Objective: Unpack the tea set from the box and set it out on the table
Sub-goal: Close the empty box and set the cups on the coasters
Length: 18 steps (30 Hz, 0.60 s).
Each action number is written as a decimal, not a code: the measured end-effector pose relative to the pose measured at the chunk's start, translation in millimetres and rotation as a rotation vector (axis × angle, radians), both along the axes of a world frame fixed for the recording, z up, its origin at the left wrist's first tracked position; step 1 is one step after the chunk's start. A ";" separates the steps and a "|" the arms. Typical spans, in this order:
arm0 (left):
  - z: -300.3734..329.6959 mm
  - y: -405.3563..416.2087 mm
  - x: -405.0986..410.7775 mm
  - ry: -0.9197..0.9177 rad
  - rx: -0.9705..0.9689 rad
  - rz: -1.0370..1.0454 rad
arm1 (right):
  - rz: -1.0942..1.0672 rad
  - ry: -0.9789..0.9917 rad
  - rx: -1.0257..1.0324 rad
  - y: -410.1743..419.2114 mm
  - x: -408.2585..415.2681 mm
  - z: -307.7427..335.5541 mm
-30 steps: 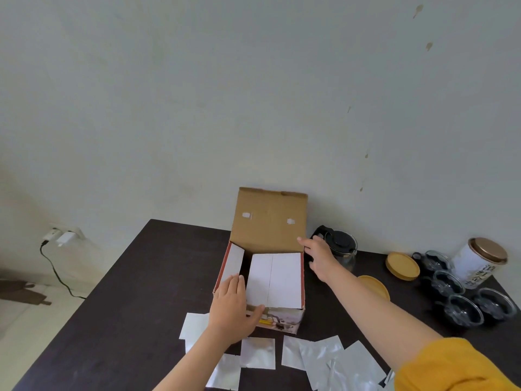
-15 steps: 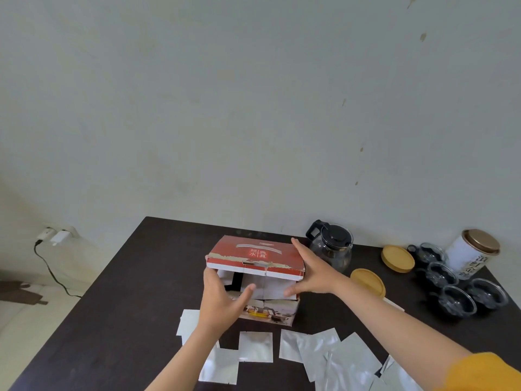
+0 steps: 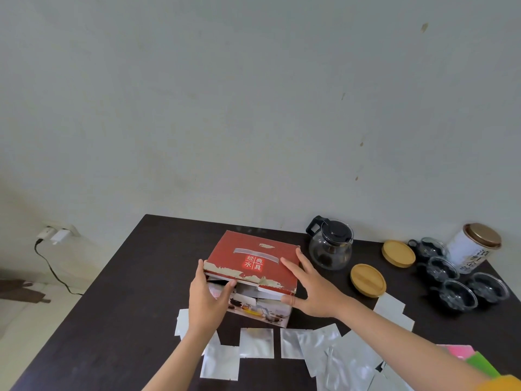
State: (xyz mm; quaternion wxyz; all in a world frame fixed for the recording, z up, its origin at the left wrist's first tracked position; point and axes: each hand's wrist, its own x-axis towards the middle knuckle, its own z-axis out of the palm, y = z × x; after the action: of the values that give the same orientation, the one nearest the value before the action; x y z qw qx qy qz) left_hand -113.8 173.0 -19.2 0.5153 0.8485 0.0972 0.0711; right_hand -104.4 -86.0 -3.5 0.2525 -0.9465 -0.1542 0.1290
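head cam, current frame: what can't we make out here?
- Inside of the box: hidden in the head view by its red lid, which sits nearly closed.
- Left hand fingertips: tucked under the lid's front edge.
- Foil packets: cut off by the bottom edge, count unclear.
- Tea tin label: too small to read.
- Glass cups: contents too dark to tell.

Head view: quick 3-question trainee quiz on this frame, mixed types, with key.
1. True or false: the box lid is down over the box.
2. How many wooden coasters lie on the table?
3. Which item stands nearest the wall? A) teapot B) foil sachets C) left hand

Key: 1 true, held between the left hand and right hand. 2 two. 3 A.
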 end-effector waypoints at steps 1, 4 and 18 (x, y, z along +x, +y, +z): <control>-0.7 0.9 -1.0 0.002 0.007 -0.004 | -0.002 -0.004 0.004 1.0 -1.3 -1.7; -4.5 6.0 -3.1 0.010 0.026 -0.018 | -0.007 -0.022 -0.010 3.6 -4.5 -7.4; -5.0 4.0 -6.5 0.003 -0.023 -0.008 | -0.024 -0.077 -0.030 10.0 -10.3 -26.9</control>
State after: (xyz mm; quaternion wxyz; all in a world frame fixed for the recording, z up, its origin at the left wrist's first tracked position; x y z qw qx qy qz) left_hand -120.3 177.0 -24.2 0.5250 0.8431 0.0953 0.0664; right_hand -114.7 -76.0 -30.4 0.2336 -0.9562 -0.1507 0.0917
